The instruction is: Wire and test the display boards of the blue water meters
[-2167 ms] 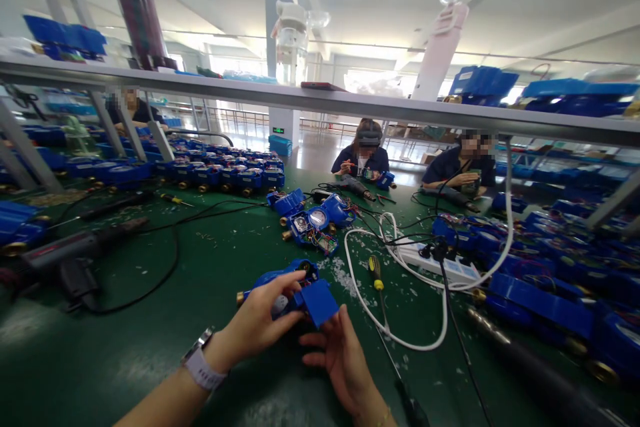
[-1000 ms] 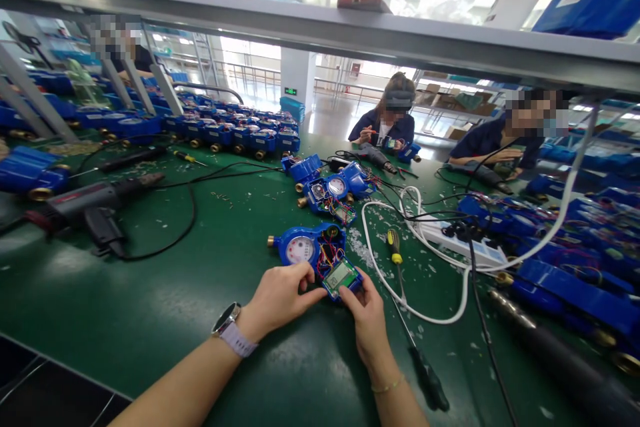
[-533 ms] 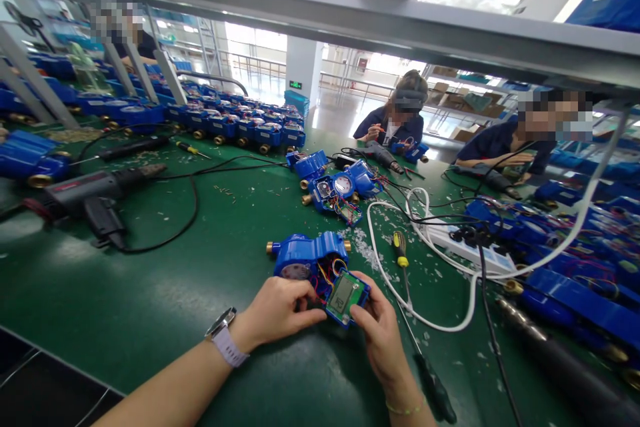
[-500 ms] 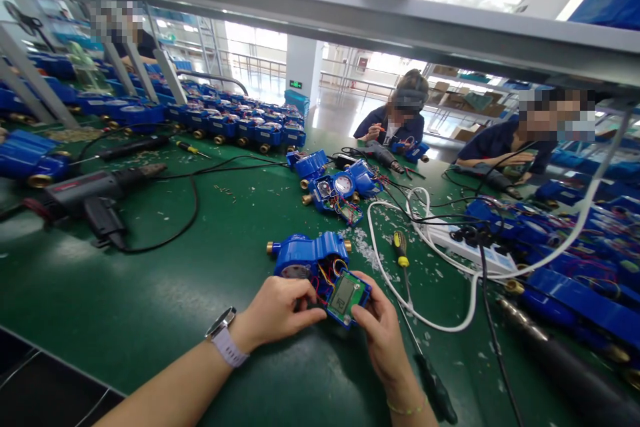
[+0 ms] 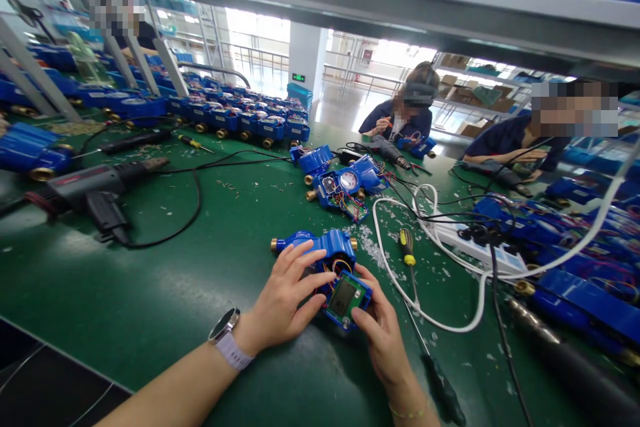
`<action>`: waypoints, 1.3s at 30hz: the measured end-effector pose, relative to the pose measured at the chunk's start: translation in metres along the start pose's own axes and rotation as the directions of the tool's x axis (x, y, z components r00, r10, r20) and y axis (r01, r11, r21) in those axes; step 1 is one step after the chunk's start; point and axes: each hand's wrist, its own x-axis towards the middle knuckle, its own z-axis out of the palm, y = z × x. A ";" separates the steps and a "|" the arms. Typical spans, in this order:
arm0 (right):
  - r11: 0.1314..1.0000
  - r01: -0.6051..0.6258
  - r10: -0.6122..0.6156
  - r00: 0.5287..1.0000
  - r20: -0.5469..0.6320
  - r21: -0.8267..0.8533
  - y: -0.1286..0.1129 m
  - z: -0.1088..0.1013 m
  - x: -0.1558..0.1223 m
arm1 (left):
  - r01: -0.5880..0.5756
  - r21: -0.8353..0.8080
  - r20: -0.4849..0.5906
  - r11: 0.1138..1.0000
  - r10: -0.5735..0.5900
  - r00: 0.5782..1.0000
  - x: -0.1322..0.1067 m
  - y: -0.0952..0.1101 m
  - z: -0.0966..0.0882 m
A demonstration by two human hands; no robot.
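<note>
Here's the person at the worktop (image 5: 150,293), both hands in close around a blue water meter (image 5: 313,247) that sits just ahead of the left hand, its brass ends pointing out sideways. The left hand (image 5: 285,297) is wide open, fingers fanned against the near side of the meter, pressing rather than gripping by the look of it, likely to keep the body from skidding on the green surface. The right hand (image 5: 380,340) is narrower, pinching the edges of a small circuit board (image 5: 346,300) with the grey display turned up toward the person, a tilt that seems chosen to keep the screen readable. A bunch of coloured wires (image 5: 340,265) runs from the board into the open meter, and holding the board this close probably keeps those wires slack. Just ahead of the right hand lies a yellow-handled screwdriver (image 5: 407,247), with a black-handled screwdriver (image 5: 440,383) beside that hand, both within easy reach. Further right, a white cable (image 5: 395,273) loops toward a white power strip (image 5: 480,247). Ahead of both hands sits a second opened meter (image 5: 345,190), and off past the left hand a black gun-shaped tool (image 5: 103,190) rests on its side, its cord trailing across the worktop.
</note>
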 end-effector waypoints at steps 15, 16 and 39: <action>0.894 -0.213 0.237 0.971 -0.013 0.394 -0.006 0.011 -0.001 | -0.003 0.019 0.169 1.000 0.000 0.986 -0.005 0.003 0.005; 0.891 -0.211 0.236 0.972 -0.014 0.402 -0.005 0.010 -0.001 | -0.003 0.021 0.174 1.000 -0.001 0.985 -0.005 0.003 0.005; 0.892 -0.182 0.181 0.983 0.041 0.414 0.007 0.011 -0.007 | -0.025 0.066 0.167 0.997 0.014 0.986 -0.005 0.007 0.006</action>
